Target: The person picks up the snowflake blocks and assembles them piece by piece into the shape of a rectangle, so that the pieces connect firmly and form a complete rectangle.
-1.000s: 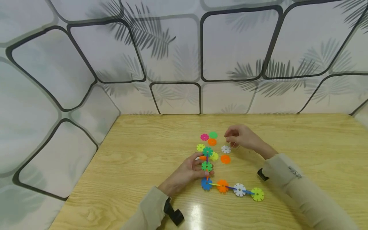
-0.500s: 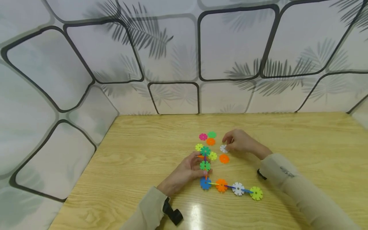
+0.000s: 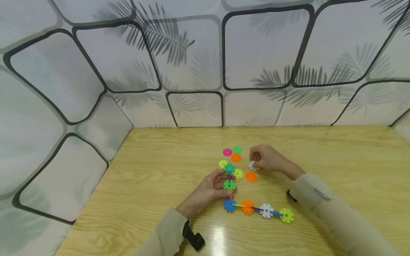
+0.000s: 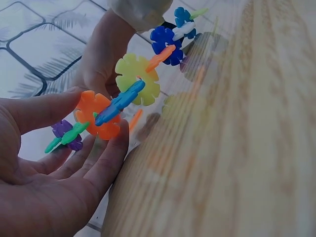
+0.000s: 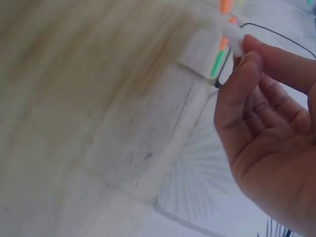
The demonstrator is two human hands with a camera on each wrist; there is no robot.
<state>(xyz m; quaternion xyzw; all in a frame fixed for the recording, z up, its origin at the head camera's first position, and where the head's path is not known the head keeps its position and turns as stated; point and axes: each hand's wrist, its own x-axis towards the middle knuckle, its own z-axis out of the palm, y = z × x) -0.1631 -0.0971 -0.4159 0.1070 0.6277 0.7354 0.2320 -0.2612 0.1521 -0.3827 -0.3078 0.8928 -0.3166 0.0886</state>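
Note:
My left hand [image 3: 209,188] grips an L-shaped chain of notched plastic discs, thumb and fingers around an orange disc [image 4: 86,101] in the left wrist view. Two green discs form the chain's upright part in the head view; a blue disc [image 3: 229,205] marks the corner. From there it runs right through an orange disc [image 3: 247,207] and a white one to a yellow disc [image 3: 286,215]. My right hand [image 3: 270,159] pinches a loose white disc [image 5: 233,40] between thumb and index finger, partly hiding it.
Beyond the chain lie loose notched discs: pink [image 3: 227,152], light green [image 3: 237,149], two orange and two yellow. The loose orange disc [image 3: 251,176] is just in front of my right hand. A patterned wall stands along the back edge of the wooden table [image 3: 166,149].
My right hand has come down and toward the loose white disc, and its thumb and index finger have closed on it. The left hand and the chain stay nearly in place.

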